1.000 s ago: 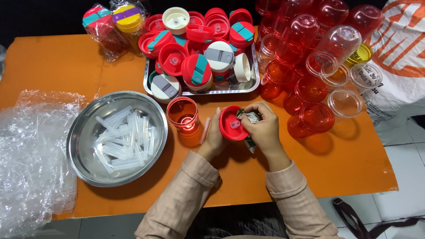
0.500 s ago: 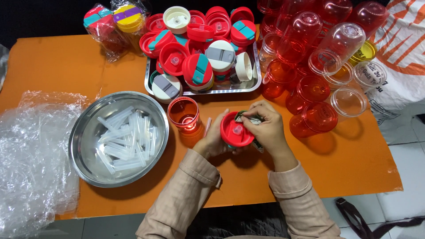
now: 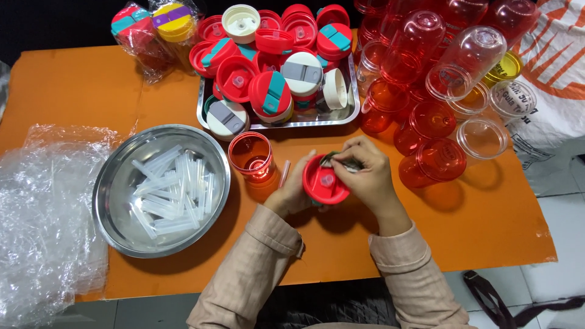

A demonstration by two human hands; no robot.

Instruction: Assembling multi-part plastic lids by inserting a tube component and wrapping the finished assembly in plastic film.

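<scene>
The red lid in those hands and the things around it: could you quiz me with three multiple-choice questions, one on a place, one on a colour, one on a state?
1. Where is the round metal bowl of clear straws?
A. left of the hands
B. on the tray
C. on the floor

2. What colour is the table?
A. white
B. orange
C. green

3. How is the red lid held?
A. lying untouched
B. by one hand only
C. by both hands

Answers: 1 A, the bowl sits left of the left hand. 2 B, its bare top is orange. 3 C, the left hand grips its edge while the right hand presses a small grey-green piece onto it.
</scene>
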